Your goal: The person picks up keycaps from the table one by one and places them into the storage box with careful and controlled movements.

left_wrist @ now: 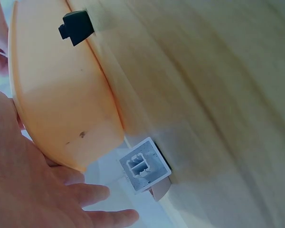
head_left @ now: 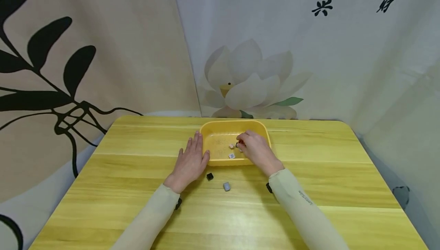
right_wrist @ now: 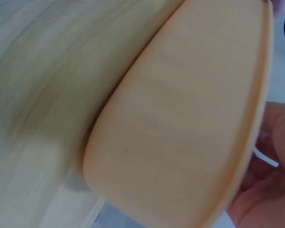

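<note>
A yellow plastic tray [head_left: 220, 162] stands near the table's far edge, with several small whitish pieces lying in it, among them a white keycap [head_left: 232, 156]. My left hand [head_left: 190, 159] rests along the tray's left side, fingers straight and thumb close to the rim. My right hand [head_left: 256, 148] reaches over the tray's right side; its curled fingertips pinch a small dark piece, mostly hidden by the fingers. In front of the tray lie a black keycap [head_left: 210, 176] and a grey keycap [head_left: 227, 186]. The left wrist view shows one keycap's hollow underside [left_wrist: 145, 164] with its stem socket.
The wooden table [head_left: 137, 189] extends to both sides and toward me. Directly behind it hangs a pale curtain [head_left: 148, 43] with plant, lotus and character prints. Both forearms, in light sleeves, cross the near part of the table.
</note>
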`<state>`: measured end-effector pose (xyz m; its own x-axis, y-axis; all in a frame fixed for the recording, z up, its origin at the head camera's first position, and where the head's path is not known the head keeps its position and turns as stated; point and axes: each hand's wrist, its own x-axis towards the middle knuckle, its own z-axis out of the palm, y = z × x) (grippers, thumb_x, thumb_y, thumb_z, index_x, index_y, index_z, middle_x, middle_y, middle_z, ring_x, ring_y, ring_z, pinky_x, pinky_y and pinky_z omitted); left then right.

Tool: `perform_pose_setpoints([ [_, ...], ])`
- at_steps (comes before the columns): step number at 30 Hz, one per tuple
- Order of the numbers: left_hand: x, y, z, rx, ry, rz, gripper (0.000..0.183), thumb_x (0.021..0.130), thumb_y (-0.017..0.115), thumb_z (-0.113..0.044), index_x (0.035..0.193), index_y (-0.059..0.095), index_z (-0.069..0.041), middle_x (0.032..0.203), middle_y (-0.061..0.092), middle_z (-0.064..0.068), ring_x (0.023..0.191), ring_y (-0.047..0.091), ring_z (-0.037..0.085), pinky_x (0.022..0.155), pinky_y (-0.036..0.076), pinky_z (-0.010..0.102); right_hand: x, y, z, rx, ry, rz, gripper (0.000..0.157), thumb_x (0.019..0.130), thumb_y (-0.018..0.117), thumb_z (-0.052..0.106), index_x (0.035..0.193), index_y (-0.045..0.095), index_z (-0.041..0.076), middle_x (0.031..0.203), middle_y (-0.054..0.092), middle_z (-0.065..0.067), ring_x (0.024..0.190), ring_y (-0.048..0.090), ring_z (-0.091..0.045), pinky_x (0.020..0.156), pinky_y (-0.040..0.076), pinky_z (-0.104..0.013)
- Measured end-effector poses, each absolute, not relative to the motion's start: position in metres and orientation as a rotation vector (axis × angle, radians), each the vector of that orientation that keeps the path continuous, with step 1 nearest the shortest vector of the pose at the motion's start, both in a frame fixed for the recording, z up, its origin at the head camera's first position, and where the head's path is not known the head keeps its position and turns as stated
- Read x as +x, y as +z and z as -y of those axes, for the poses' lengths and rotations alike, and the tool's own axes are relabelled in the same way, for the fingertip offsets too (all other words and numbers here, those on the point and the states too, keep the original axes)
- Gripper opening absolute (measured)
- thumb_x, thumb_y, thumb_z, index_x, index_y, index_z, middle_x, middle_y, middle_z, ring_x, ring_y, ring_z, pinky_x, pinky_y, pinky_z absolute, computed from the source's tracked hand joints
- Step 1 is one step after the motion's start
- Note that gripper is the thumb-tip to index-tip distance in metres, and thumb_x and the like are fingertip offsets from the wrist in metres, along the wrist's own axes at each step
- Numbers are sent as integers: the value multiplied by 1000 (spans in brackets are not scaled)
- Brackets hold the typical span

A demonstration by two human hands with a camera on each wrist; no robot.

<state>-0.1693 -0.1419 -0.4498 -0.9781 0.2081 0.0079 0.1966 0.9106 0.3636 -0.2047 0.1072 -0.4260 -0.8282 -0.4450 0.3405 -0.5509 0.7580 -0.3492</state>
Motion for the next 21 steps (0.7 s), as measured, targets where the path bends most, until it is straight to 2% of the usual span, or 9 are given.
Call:
perform_pose_setpoints([
  [5,-170,-449,142,318,574,-3044,70,112,34,-39,164,11,2,172,3,16,155,16,44,114,23,73,-213,-428,-100,742,628,2849,9,93,79,12,99,80,5,91,70,-6,79,62,-20,73,54,-36],
  [14,-170,-452,141,337,579,-3054,70,112,35,-39,163,13,2,172,6,17,155,18,44,113,25,74,-222,-432,-98,719,623,2979,11,96,77,17,94,80,7,86,70,-4,78,60,-20,74,52,-37],
  [17,-170,-452,142,343,587,-3060,70,112,36,-39,163,14,3,172,7,17,154,19,45,112,26,75,-223,-431,-99,697,654,2999,21,99,73,23,105,79,4,97,74,-9,88,67,-26,83,55,-41],
  [21,-168,-450,143,340,597,-3055,69,112,35,-39,163,14,3,172,6,17,154,18,44,113,26,74,-217,-424,-104,627,723,2996,39,103,67,29,128,72,0,123,71,-16,110,68,-32,95,55,-46],
])
